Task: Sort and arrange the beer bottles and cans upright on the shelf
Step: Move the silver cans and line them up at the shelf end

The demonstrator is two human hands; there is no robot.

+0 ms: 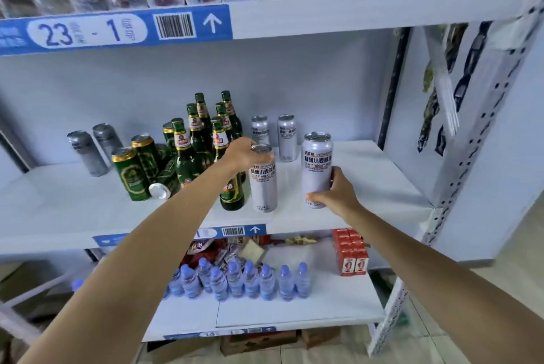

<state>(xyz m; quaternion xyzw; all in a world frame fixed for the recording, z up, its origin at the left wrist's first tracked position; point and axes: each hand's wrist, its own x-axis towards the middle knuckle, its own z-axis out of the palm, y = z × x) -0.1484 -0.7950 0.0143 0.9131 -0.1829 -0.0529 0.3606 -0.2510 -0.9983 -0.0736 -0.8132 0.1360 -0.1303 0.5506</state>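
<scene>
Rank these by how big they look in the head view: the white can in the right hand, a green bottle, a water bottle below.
1. White can in the right hand, though nearness inflates it.
2. Green bottle, close behind; unsure against the can.
3. Water bottle, plainly smallest.

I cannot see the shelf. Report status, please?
Left hand on top of white can. Right hand grips another. One green can lies down.
</scene>
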